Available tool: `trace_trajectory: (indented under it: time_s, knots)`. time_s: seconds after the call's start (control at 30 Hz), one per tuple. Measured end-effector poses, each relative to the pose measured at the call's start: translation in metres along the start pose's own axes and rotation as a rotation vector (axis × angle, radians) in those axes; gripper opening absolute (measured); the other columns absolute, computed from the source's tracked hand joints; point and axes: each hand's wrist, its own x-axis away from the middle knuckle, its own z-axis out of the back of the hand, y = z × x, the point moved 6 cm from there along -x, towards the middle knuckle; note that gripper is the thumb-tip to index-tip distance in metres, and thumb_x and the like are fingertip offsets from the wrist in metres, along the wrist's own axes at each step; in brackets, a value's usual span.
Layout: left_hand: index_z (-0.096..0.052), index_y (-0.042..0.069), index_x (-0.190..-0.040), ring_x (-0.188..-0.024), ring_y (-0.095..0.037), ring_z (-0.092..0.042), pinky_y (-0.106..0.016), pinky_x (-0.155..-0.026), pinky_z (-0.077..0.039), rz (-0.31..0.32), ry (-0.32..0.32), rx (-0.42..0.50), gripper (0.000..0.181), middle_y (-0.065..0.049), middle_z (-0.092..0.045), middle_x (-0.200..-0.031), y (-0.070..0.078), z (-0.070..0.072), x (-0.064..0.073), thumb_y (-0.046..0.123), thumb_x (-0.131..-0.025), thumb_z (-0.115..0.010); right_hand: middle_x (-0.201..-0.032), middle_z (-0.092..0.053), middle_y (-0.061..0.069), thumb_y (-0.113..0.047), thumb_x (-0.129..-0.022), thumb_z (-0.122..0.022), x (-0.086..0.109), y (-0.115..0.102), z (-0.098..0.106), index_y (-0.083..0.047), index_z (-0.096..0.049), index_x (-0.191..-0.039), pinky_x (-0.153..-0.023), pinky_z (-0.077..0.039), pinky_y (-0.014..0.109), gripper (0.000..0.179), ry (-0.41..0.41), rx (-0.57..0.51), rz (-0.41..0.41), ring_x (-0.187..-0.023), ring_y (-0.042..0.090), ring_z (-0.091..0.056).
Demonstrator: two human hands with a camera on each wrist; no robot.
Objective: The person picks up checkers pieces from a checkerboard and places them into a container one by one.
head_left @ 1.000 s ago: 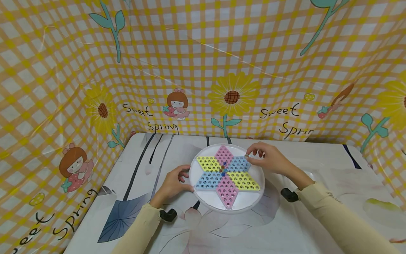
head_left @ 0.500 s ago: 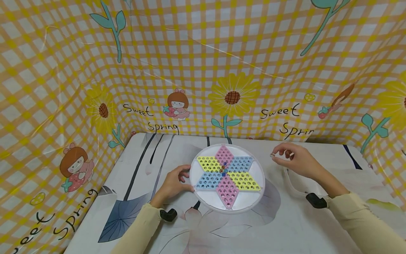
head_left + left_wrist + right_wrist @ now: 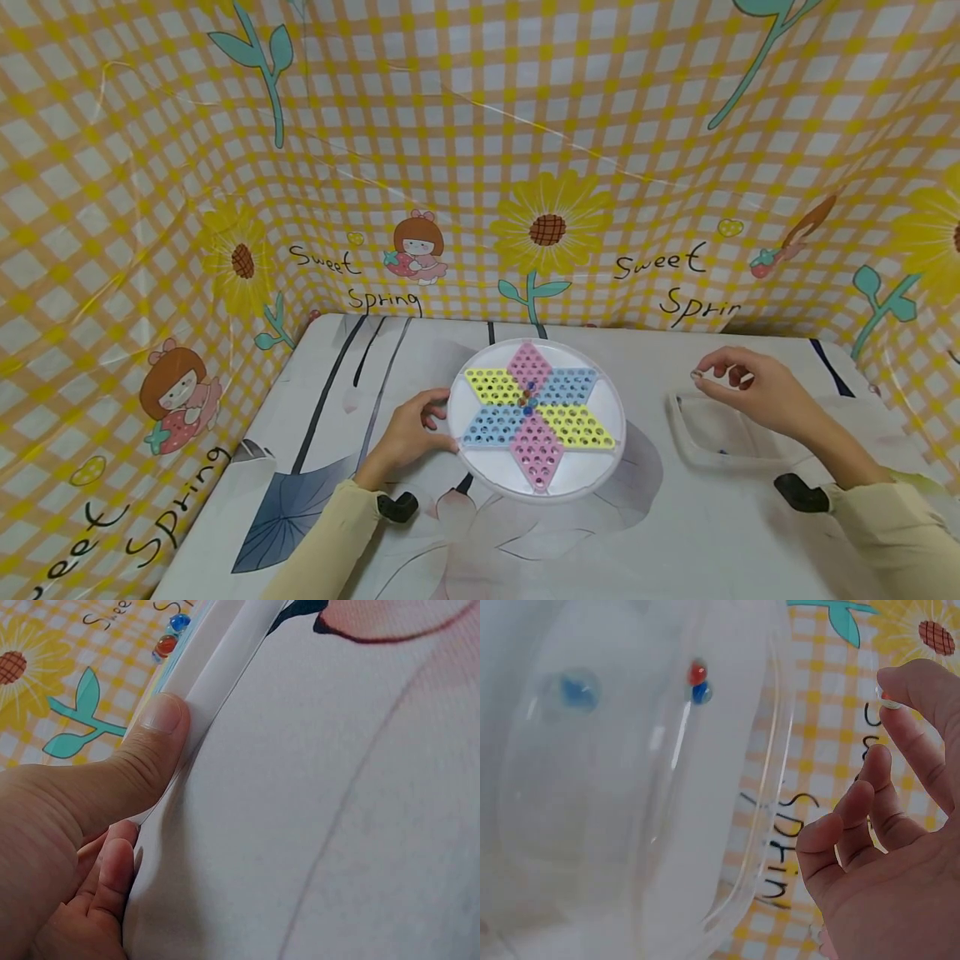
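Observation:
A round white Chinese checkers board (image 3: 588, 473) with a pink, yellow and blue star lies on the table. Several marbles (image 3: 528, 410) sit clustered at the star's centre. My left hand (image 3: 405, 429) holds the board's left edge; in the left wrist view its thumb (image 3: 154, 739) lies on the rim with the fingers curled beside it. Raised over the far side of a clear plastic box (image 3: 681, 437), my right hand (image 3: 753, 393) pinches a small marble (image 3: 886, 697) between thumb and index finger. Its other fingers are loosely bent.
Inside the clear box lie a red marble (image 3: 697, 672) and a blue marble (image 3: 701, 692), with a blurred blue marble (image 3: 579, 690) nearer the camera. A checked yellow cloth (image 3: 465, 150) hangs behind and beside the table.
My right hand has moved right from above the board's blue upper-right point to over the clear box, still pinching the marble. The left hand and board have stayed put.

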Motion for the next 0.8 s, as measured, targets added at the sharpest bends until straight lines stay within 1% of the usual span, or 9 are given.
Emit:
trace_trajectory:
  time_s: [0.13,0.3,0.5,0.8]
  knots:
    - [-0.059,0.01,-0.141,-0.084,-0.017,-0.056,-0.029,-0.073,-0.048,0.015,-0.001,-0.001,0.085,-0.002,-0.068,-0.103,0.001,0.0,0.0,0.011,-0.066,-0.098,-0.089,-0.059,0.001,-0.012,-0.089,-0.08,0.008,0.008,0.002,-0.016,-0.072,-0.102,-0.06,-0.038,0.023,0.016,0.003,-0.003,-0.009,-0.071,0.011,-0.049]
    - [-0.059,0.01,-0.141,-0.084,-0.016,-0.056,-0.029,-0.074,-0.049,0.011,0.0,-0.01,0.085,-0.002,-0.068,-0.103,0.001,0.0,0.0,0.012,-0.065,-0.098,-0.089,-0.058,0.001,-0.01,-0.088,-0.08,0.014,0.013,0.002,-0.015,-0.072,-0.102,-0.059,-0.038,0.023,0.017,0.01,-0.017,-0.01,-0.07,0.011,-0.05]
    - [-0.06,0.01,-0.141,-0.084,-0.017,-0.056,-0.028,-0.073,-0.049,0.003,0.003,-0.011,0.085,-0.002,-0.068,-0.102,0.001,0.0,0.001,0.011,-0.065,-0.098,-0.09,-0.058,0.002,-0.011,-0.089,-0.08,0.016,0.02,-0.002,-0.013,-0.072,-0.103,-0.059,-0.039,0.024,0.017,-0.001,-0.003,-0.05,-0.072,0.01,-0.049]
    - [-0.059,0.011,-0.141,-0.084,-0.016,-0.057,-0.029,-0.073,-0.048,0.009,0.007,-0.016,0.085,-0.003,-0.069,-0.103,0.001,0.0,0.0,0.011,-0.065,-0.098,-0.091,-0.059,0.004,-0.013,-0.09,-0.08,0.018,0.025,-0.009,-0.014,-0.072,-0.104,-0.059,-0.041,0.025,0.016,-0.03,0.002,-0.059,-0.073,0.011,-0.05]
